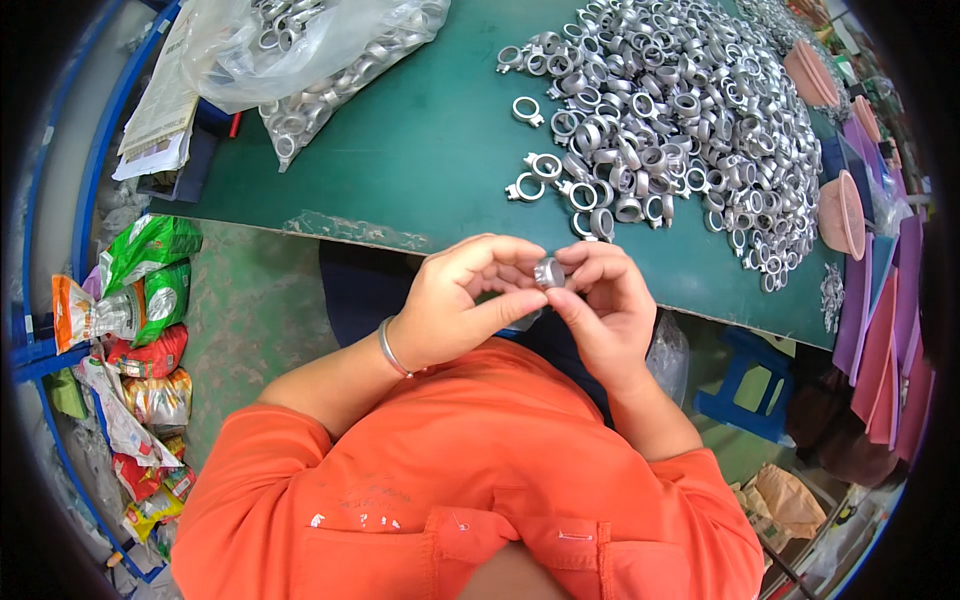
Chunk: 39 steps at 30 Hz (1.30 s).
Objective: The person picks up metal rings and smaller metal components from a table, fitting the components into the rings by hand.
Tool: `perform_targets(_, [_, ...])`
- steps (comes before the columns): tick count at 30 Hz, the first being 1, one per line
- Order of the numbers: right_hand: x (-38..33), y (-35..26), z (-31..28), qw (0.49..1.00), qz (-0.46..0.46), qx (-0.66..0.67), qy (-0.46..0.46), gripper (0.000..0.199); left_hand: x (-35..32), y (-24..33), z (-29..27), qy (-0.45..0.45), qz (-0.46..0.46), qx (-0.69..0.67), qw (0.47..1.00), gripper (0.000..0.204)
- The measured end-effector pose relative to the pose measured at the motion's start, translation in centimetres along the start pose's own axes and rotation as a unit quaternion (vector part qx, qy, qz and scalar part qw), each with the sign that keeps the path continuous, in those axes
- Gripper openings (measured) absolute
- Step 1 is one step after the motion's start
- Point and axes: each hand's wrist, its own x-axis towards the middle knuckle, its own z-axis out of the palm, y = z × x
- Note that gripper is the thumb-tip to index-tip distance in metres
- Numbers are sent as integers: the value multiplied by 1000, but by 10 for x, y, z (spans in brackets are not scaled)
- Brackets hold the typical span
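**Both hands pinch one small metal ring above the lap**

The left hand [455, 300] and the right hand [605, 305] meet in front of the chest, fingers curled in, and together they grip a small silver ring fitting [549, 272] between thumbs and fingertips. The fitting sits just below the near edge of the green table [420, 150], over the person's lap; it looks like a short, dull-grey metal collar with a round opening, and finer detail is too small to tell. A thin metal bangle [392, 350] circles the left wrist, and orange sleeves [300, 470] cover the arms.

Beyond the hands, a wide heap of like silver fittings [680, 110] spreads over the right half of the table, with a few strays near the edge. At the table's far left lies a clear plastic bag [310, 50] holding more of them, beside a stack of printed papers [160, 110].

On the floor to the left, crumpled snack packets [140, 300] in green, orange, red and silver pile against a blue frame [60, 330]. To the right stand pink and purple trays [880, 330] and a blue stool [745, 385].
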Motion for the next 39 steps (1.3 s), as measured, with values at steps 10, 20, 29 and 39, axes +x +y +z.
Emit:
perform_targets(10, [23,-9,-31,843,-118,-525,7,25,0,-2,-2,61,-104,-134,984,28])
perform_targets(20, [12,-5,-41,933,-43,-358,-9,21,-8,10,-12,21,-158,-30,987,17])
perform_targets(29, [6,-14,-32,959,166,228,-14,32,9,7,0,13,157,358,920,19])
perform_targets(39, [1,-12,-43,878,246,408,-51,27,53,-8,16,-20,208,504,838,23])
